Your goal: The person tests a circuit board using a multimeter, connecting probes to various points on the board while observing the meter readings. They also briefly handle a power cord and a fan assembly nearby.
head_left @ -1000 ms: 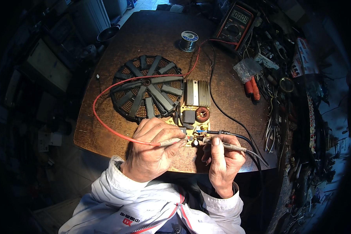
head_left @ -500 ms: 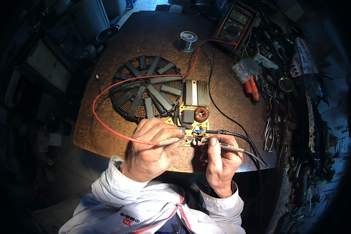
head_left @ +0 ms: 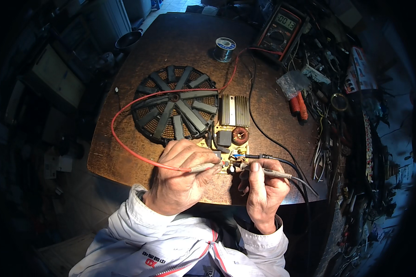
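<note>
My left hand [head_left: 182,177] is closed on a grey test probe [head_left: 200,168] with a red lead [head_left: 120,138] looping from it. Its tip points at the near part of a yellow circuit board [head_left: 222,150]. From the other side my right hand [head_left: 265,191] grips a second grey test probe [head_left: 273,173] with a black lead, aimed at the same area; whether the tips touch the board I cannot tell. The board carries a finned heatsink [head_left: 235,111], a copper-wound toroid [head_left: 240,135] and a dark block [head_left: 224,138]. A round induction coil [head_left: 174,105] with dark radial bars lies beside it.
A digital multimeter [head_left: 282,31] with a lit display stands at the far right of the wooden table [head_left: 171,41]. A solder spool [head_left: 224,50] is at the back. Red-handled pliers [head_left: 302,106], tools and wires crowd the right side. A black cable [head_left: 289,161] runs off the board.
Both hands hold their probes in nearly the same place. The multimeter's reading has changed slightly. The whole view has shifted a little.
</note>
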Demonstrator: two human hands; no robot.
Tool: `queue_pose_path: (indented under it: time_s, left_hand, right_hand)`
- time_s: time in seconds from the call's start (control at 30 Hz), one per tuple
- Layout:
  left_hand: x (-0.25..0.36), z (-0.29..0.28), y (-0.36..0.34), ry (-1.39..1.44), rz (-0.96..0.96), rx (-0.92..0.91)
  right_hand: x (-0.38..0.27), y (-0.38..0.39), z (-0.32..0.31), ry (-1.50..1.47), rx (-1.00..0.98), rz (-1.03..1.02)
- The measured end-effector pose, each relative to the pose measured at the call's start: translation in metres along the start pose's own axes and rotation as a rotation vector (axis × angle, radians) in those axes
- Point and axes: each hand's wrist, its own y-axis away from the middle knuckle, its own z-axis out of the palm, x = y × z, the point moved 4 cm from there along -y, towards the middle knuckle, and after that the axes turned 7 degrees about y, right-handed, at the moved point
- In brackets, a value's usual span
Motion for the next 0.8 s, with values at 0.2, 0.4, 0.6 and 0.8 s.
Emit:
queue_pose_path:
  time_s: [0.2,0.4,0.6,0.8]
  left_hand:
    - [0.0000,0.0001,0.0003,0.006,0.000,-0.001]
    - [0.0002,0.0008,0.0001,0.010,0.005,0.001]
    - [0.0011,0.0003,0.0000,0.000,-0.018,0.008]
    - [0.0018,-0.0005,0.0014,-0.003,-0.015,0.008]
  right_hand:
    - [0.0005,-0.0007,-0.0005,-0.022,-0.003,0.012]
    - [0.0002,-0.0014,0.0001,-0.036,-0.004,0.021]
    - [0.0006,-0.0022,-0.0004,-0.022,-0.021,0.009]
    - [0.0020,-0.0009,0.0000,0.013,-0.029,-0.002]
